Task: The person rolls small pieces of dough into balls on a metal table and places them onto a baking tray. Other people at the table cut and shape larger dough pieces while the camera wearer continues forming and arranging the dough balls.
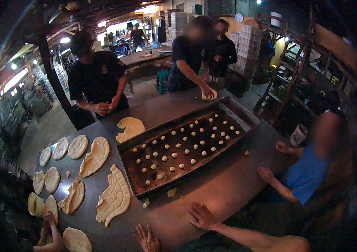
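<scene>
A long grey tabletop [212, 189] in a dim bakery workshop, seen from above by a person leaning over its near edge. The person's left hand [147, 238] rests at six o'clock, fingers spread wide and flat on the metal, holding nothing. The right hand [201, 216] lies just beside it toward five o'clock, also open, palm down and empty.

Straight ahead, at twelve o'clock from both hands, a large dark baking tray [245, 130] sits slanted across the tabletop, dotted with rows of small pale dough balls [174, 155]. A loose dough scrap [171, 192] lies on the tabletop just outside the tray's near rim, the closest thing to the hands. At nine to ten o'clock, flattened dough sheets [113, 197] with ragged cut edges lie spread out, with round dough discs [78, 146] beyond them.

Other people work around the tabletop: one in dark clothing [96, 80] at eleven o'clock, another pressing dough [208, 94] at the far end, one in a blue shirt [306, 174] at three o'clock, and someone's hand [50, 218] on a disc at eight o'clock.

The risk, as I judge it: a hand sliding forward could nudge the tray's rim and roll the balls together, or crush the scrap.
</scene>
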Available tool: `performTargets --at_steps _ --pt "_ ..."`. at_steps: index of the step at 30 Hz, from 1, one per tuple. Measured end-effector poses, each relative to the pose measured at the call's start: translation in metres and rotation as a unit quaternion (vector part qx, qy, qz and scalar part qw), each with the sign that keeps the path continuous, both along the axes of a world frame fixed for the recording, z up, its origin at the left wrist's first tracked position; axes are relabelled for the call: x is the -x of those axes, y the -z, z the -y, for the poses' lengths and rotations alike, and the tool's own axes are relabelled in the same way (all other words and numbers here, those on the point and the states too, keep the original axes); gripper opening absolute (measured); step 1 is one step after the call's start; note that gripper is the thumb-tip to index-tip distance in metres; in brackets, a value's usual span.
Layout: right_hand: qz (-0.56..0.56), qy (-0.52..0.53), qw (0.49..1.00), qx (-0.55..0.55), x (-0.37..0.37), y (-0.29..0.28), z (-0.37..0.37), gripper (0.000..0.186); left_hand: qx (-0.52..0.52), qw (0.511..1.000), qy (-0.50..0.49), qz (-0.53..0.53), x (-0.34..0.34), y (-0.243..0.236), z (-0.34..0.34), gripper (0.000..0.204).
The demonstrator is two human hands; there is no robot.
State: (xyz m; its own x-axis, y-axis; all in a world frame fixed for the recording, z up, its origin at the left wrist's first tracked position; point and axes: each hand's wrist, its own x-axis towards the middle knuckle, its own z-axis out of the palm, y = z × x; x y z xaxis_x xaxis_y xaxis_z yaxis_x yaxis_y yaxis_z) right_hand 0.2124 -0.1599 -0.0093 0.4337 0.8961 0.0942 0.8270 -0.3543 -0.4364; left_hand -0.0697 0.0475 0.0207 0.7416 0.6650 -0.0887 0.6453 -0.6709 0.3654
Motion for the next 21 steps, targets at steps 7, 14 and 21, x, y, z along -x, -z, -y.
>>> performTargets --at_steps 7,14,21 --pt "0.02 -0.07 0.996 0.056 -0.001 0.011 -0.014 0.062 0.006 0.995 0.1 0.008 -0.026 0.019 -0.004 0.07" --pt "0.03 0.018 0.999 -0.03 -0.031 0.031 -0.004 0.06 -0.088 0.994 0.058 -0.005 -0.039 0.044 -0.018 0.063" --pt "-0.11 0.033 0.993 -0.039 -0.046 0.034 0.008 0.055 -0.185 0.982 0.027 0.019 -0.055 0.05 -0.014 0.054"
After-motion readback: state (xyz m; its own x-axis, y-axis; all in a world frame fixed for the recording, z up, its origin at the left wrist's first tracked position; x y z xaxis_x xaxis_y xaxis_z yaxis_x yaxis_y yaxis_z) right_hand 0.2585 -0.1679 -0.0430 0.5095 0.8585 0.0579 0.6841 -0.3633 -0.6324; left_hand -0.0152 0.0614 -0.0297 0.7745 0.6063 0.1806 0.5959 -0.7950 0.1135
